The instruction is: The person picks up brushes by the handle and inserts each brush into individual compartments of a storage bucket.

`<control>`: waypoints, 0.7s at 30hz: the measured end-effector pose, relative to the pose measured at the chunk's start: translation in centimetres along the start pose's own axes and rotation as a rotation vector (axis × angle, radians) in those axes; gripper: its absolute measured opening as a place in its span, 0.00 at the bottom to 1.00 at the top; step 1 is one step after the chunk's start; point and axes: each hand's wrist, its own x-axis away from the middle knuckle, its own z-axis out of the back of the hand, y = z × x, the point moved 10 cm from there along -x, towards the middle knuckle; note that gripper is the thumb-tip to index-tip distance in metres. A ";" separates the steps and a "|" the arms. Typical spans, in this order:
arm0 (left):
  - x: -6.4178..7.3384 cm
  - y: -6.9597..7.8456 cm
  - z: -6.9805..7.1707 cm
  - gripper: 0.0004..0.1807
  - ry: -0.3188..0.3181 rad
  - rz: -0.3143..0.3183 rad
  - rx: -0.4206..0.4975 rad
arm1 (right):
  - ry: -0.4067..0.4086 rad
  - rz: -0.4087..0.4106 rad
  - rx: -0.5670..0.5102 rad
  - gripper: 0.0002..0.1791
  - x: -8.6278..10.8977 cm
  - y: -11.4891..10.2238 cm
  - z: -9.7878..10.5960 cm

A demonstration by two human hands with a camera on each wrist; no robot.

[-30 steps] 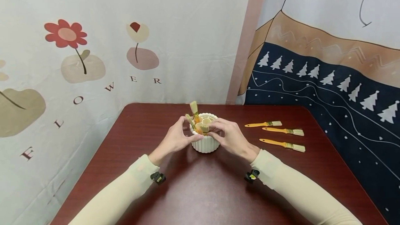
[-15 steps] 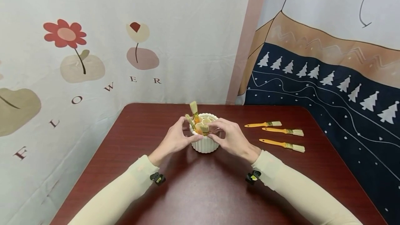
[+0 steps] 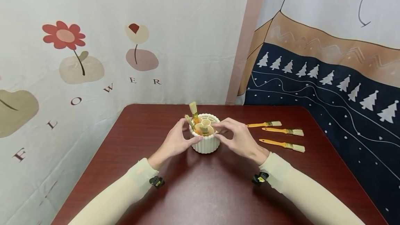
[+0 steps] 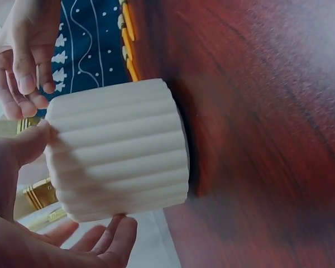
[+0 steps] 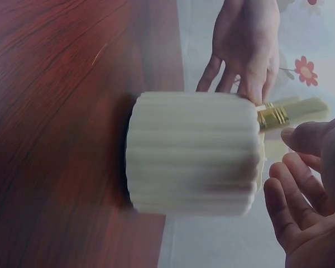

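A white fluted pot (image 3: 205, 146) with an inner divider stands on the table, and three paintbrushes are in it. One paintbrush (image 3: 194, 109) leans at the back left, one (image 3: 189, 120) tilts at the left rim, and one (image 3: 204, 131) sits at the front. My left hand (image 3: 175, 141) holds the pot's left side, its thumb on the front rim; the left wrist view shows its fingers against the fluted wall (image 4: 117, 151). Just right of the rim, my right hand (image 3: 240, 141) holds nothing, thumb and fingers apart. In the right wrist view it is beside the front brush's bristles (image 5: 307, 109).
Three more paintbrushes lie on the right of the dark red table (image 3: 200, 190): the rear one (image 3: 265, 124), a middle one (image 3: 282, 131) and the front one (image 3: 282, 145). Printed cloth (image 3: 193, 44) hangs behind the table and along its right side.
My right hand has let go of the front paintbrush and drawn back to the right, away from the pot. The left hand has stayed on the pot.
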 end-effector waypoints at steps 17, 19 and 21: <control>1.9 1.3 -1.0 0.59 0.170 0.072 -0.186 | 0.001 -0.145 0.160 0.23 3.0 4.3 4.9; 2.0 1.2 -1.0 0.58 0.173 0.083 -0.193 | -0.002 -0.160 0.171 0.23 3.4 4.7 5.3; 2.1 1.2 -1.1 0.57 0.175 0.085 -0.195 | -0.006 -0.171 0.182 0.23 3.8 5.1 5.6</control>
